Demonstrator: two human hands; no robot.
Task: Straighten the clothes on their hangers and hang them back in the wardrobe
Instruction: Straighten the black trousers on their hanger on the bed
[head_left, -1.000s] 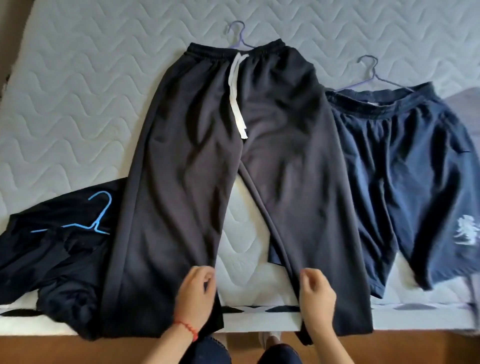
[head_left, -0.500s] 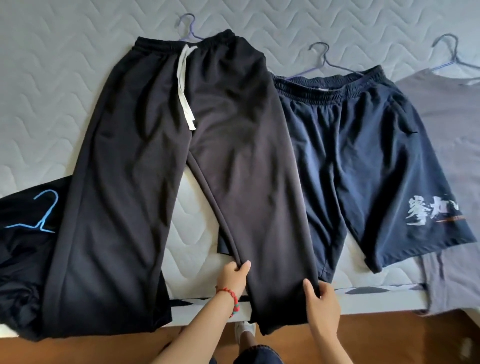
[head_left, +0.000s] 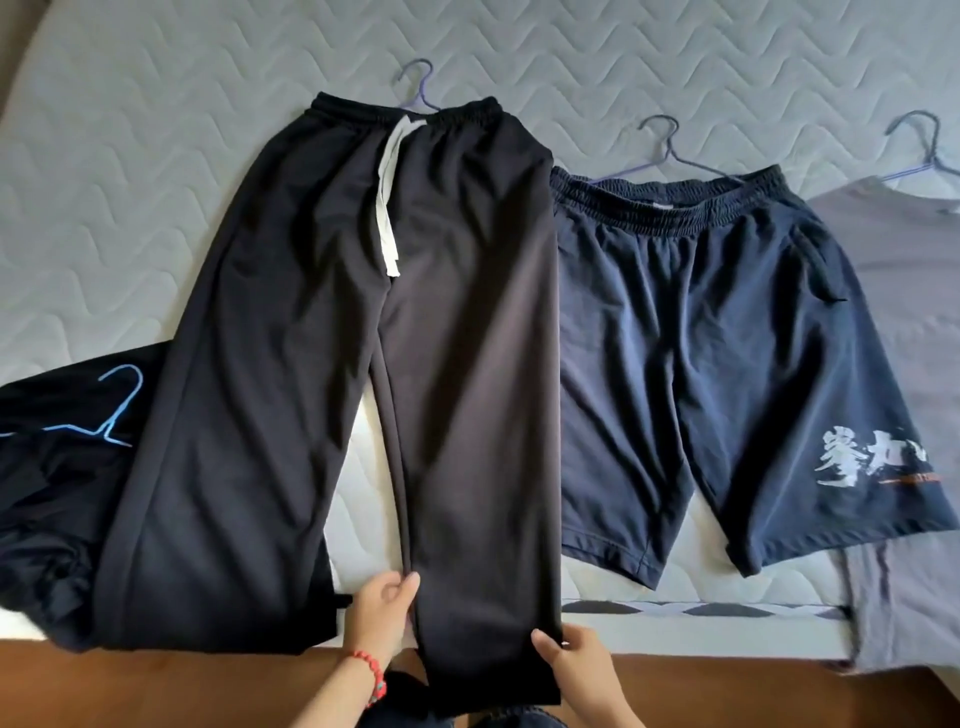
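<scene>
Black sweatpants (head_left: 332, 332) with a white drawstring lie flat on the mattress (head_left: 130, 156), a purple hanger hook (head_left: 420, 83) poking out above the waistband. My left hand (head_left: 382, 610) pinches the inner edge of the right trouser leg near its hem. My right hand (head_left: 576, 662) grips the outer edge of the same leg. The leg's hem hangs over the bed's front edge.
Navy shorts (head_left: 717, 353) with white printed characters lie to the right on a hanger (head_left: 665, 150). A grey shirt (head_left: 904, 291) on another hanger lies at the far right. A dark garment (head_left: 47, 483) with a blue hanger (head_left: 111, 415) on it is bunched at the left. Wooden floor (head_left: 753, 696) runs below.
Both hands shifted from between the two trouser legs onto the right leg, which now lies pulled straighter and narrower toward me. The view swung right, then back a little.
</scene>
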